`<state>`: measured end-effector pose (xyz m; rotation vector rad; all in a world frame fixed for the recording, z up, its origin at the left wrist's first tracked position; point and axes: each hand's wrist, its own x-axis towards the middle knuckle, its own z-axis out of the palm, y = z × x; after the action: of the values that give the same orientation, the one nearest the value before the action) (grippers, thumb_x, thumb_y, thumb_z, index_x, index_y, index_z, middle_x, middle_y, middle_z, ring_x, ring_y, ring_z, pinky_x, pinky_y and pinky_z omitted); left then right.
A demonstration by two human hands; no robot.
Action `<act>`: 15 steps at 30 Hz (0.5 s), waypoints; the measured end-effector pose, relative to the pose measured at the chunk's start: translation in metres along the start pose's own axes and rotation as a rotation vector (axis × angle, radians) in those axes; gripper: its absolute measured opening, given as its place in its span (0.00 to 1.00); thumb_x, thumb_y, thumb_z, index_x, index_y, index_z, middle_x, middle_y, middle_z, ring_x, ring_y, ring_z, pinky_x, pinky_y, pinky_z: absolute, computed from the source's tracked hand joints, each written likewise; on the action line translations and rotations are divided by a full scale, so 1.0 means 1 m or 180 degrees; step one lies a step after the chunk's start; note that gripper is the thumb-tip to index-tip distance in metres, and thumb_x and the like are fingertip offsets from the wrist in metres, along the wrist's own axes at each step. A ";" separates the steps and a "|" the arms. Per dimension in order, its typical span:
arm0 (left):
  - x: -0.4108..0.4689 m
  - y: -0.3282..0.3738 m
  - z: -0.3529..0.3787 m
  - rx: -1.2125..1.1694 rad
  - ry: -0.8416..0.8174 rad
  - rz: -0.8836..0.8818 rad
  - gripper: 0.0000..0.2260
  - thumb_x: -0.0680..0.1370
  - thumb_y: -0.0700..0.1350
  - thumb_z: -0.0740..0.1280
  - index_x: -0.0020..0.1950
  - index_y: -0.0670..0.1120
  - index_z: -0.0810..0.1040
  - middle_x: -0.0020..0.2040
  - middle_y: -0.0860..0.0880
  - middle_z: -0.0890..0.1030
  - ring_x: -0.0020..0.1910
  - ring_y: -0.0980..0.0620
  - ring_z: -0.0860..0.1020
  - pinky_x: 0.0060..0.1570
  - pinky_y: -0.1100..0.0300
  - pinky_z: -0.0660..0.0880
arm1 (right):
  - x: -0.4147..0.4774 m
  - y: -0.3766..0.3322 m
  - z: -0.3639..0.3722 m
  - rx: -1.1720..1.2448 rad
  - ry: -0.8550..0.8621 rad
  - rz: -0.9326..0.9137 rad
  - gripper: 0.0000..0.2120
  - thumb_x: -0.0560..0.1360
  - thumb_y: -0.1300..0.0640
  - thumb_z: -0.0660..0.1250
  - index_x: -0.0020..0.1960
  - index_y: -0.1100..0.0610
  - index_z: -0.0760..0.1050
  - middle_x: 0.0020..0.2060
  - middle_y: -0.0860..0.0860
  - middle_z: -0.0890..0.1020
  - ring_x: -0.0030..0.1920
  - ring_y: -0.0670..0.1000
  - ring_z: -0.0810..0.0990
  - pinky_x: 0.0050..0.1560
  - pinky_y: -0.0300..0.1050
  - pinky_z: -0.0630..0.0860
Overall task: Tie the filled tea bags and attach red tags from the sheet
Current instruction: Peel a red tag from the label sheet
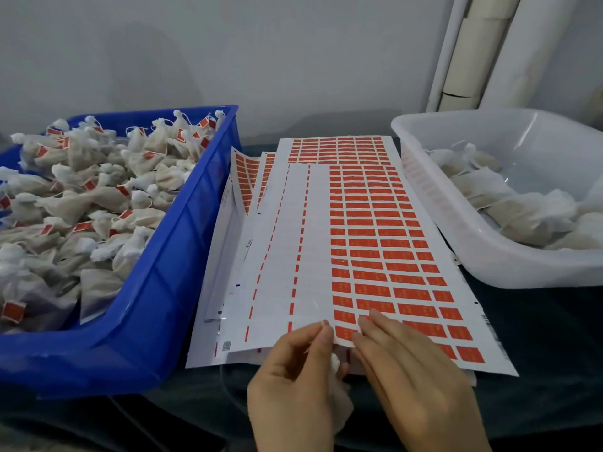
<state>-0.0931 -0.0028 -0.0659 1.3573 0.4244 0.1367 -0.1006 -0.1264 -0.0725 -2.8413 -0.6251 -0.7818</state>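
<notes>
Head view: left hand (293,383) pinches the near edge of the white sheet of red rectangular tags (375,243), a white gauze tea bag (341,399) tucked in its palm; right hand (411,376) lies flat, fingers straight, likely steadying the sheet for peeling. Blue plastic crate (169,288) holds tagged bags; translucent white tub (463,243) holds untagged ones.

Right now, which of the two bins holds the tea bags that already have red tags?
The blue bin at the left: its tied bags carry red tags. The bags in the white bin at the right show no tags.
</notes>
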 end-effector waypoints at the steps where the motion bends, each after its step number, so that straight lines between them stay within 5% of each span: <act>1: 0.001 -0.001 0.002 0.0130 -0.0027 0.0078 0.07 0.68 0.39 0.72 0.36 0.52 0.83 0.40 0.59 0.84 0.43 0.57 0.82 0.31 0.64 0.79 | 0.001 0.000 0.001 -0.0069 0.0097 -0.0038 0.28 0.63 0.52 0.69 0.60 0.63 0.74 0.48 0.52 0.83 0.53 0.55 0.80 0.65 0.42 0.64; 3: 0.004 -0.002 0.005 0.0226 0.0002 0.0003 0.08 0.69 0.38 0.72 0.36 0.52 0.83 0.39 0.60 0.84 0.44 0.55 0.81 0.38 0.61 0.80 | 0.001 0.001 0.003 -0.0161 0.0324 -0.0045 0.16 0.66 0.53 0.67 0.49 0.60 0.82 0.44 0.53 0.84 0.48 0.53 0.83 0.59 0.47 0.71; 6: 0.009 -0.001 0.008 0.0145 -0.0068 -0.0059 0.08 0.70 0.36 0.71 0.36 0.49 0.82 0.36 0.58 0.84 0.43 0.56 0.82 0.38 0.63 0.80 | 0.004 0.000 0.007 0.0230 0.0511 0.0350 0.13 0.73 0.49 0.66 0.46 0.58 0.83 0.43 0.51 0.85 0.47 0.49 0.83 0.52 0.52 0.75; 9: 0.011 -0.001 0.012 0.0000 -0.0183 0.0092 0.09 0.70 0.33 0.70 0.36 0.46 0.81 0.36 0.57 0.84 0.40 0.68 0.80 0.29 0.74 0.74 | 0.014 -0.010 0.003 0.1084 0.0502 0.1149 0.27 0.76 0.39 0.51 0.45 0.56 0.82 0.41 0.48 0.84 0.45 0.42 0.79 0.48 0.37 0.73; 12: 0.008 -0.004 0.016 -0.0107 -0.0183 0.0295 0.04 0.65 0.34 0.70 0.36 0.43 0.80 0.35 0.54 0.84 0.40 0.67 0.80 0.30 0.76 0.72 | 0.027 -0.012 -0.007 0.1493 -0.0020 0.1621 0.30 0.71 0.31 0.49 0.53 0.49 0.79 0.50 0.42 0.81 0.50 0.39 0.77 0.52 0.28 0.66; 15: 0.008 -0.005 0.019 -0.0062 -0.0168 0.0398 0.05 0.62 0.37 0.70 0.37 0.42 0.80 0.34 0.56 0.84 0.40 0.67 0.80 0.31 0.77 0.72 | 0.029 -0.008 -0.014 0.1311 -0.0561 0.1457 0.33 0.62 0.31 0.43 0.66 0.36 0.59 0.61 0.29 0.65 0.59 0.31 0.65 0.48 0.14 0.50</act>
<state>-0.0795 -0.0191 -0.0696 1.3653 0.2932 0.2074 -0.0879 -0.1120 -0.0460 -2.5300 -0.1141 -0.2874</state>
